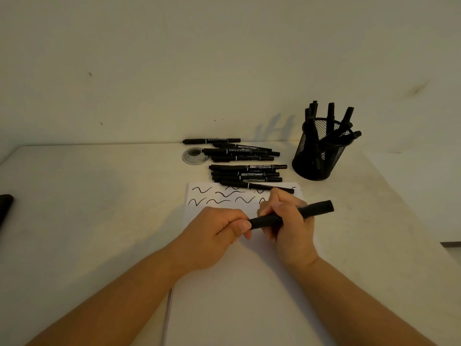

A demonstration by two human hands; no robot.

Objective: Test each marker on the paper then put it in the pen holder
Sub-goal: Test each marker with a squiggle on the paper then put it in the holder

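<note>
Across the lower two thirds of the frame, a pale cream table (pixel 99 221), matte and faintly scuffed, meeting a plain off-white wall (pixel 174 58) along a soft line near mid-height; a few dark specks and a smudge on that wall, dim yellowish light throughout. At lower centre, a white paper pad (pixel 237 295), two rows of black squiggles (pixel 219 197) along its top edge. Over the pad at mid-frame, both bare forearms reaching in from the bottom corners: left hand (pixel 219 233) curled, thumb and fingers pinching the left end of a black marker (pixel 294 216); right hand (pixel 287 221) wrapped round the barrel, far end of the marker poking out toward the right. Whether the cap is on or off, impossible to tell. Just above the pad, loose markers (pixel 247 173) lying roughly parallel in two clusters, the lowest one overlapping the pad's top edge. Beside the upper cluster on the left, a round metal grommet (pixel 195 156) set in the table. Right of centre, a black mesh pen holder (pixel 321 151) upright on the table, several markers standing in it, their shadow faint on the wall behind. At far left edge, part of a dark object (pixel 5 206), unidentifiable.
</note>
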